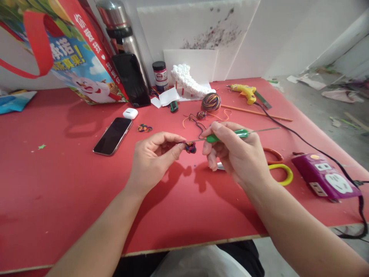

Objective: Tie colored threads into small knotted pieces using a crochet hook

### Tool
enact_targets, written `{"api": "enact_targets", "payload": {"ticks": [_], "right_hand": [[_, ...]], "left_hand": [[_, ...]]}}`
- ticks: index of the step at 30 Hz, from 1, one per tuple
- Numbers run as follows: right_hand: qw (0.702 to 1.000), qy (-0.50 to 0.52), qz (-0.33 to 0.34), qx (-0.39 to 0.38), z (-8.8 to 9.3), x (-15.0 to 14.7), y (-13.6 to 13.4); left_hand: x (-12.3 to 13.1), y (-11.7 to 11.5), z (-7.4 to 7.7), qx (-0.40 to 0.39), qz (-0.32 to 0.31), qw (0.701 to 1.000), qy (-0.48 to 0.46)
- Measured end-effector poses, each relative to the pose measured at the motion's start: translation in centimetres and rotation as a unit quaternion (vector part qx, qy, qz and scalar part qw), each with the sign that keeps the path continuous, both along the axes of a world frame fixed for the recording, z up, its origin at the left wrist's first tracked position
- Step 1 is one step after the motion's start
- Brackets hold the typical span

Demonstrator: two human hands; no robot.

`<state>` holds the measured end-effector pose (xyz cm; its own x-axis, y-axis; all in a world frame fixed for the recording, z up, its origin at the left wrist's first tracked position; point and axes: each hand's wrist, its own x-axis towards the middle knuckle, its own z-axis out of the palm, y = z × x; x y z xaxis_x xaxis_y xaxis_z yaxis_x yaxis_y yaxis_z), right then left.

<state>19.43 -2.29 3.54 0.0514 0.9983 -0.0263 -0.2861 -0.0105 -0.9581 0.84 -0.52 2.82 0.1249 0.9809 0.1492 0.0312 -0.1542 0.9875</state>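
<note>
My left hand [157, 157] pinches a small multicoloured crocheted piece [190, 147] between thumb and fingertips, above the table. In my right hand [236, 150] is a crochet hook [212, 138] with a green handle and thin metal shafts at both ends. The left shaft reaches to the crocheted piece; whether its tip is inside a loop is too small to tell. Behind the hands lie a ball of multicoloured yarn [211, 102] and a smaller yarn bundle [201, 115] with loose strands. Another small crocheted piece [144, 128] rests left of them. Scissors [284, 174] are partly hidden behind my right hand.
A purple power socket block [324, 175] with a black cable is on the right. A yellow glue gun [245, 92] and wooden stick [259, 112] lie behind. Left are a phone [113, 135], an earbud case [130, 113], an upright phone [132, 80] and a gift bag [86, 73].
</note>
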Motion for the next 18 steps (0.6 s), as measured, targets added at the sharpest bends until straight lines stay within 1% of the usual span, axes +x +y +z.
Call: {"api": "enact_targets", "payload": {"ticks": [3,9,13,15,18], "right_hand": [[1.000,-0.017,-0.017,0.015,0.1,-0.2,-0.1],[0.994,-0.087,-0.035,0.063,0.6,-0.7,-1.0],[0.985,-0.124,-0.032,0.112,0.3,-0.9,-1.4],[0.991,-0.094,-0.021,0.097,0.1,-0.9,-1.1],[1.000,-0.008,-0.008,0.010,-0.2,-0.7,-0.1]], "left_hand": [[-0.1,0.0,-0.2,0.004,-0.004,1.000,0.005],[-0.1,-0.1,-0.7,0.038,0.038,0.996,0.074],[-0.1,0.0,-0.7,0.039,0.047,0.995,0.078],[-0.1,0.1,-0.7,0.042,0.049,0.995,0.071],[0.1,-0.1,-0.5,0.043,0.042,0.996,0.065]]}}
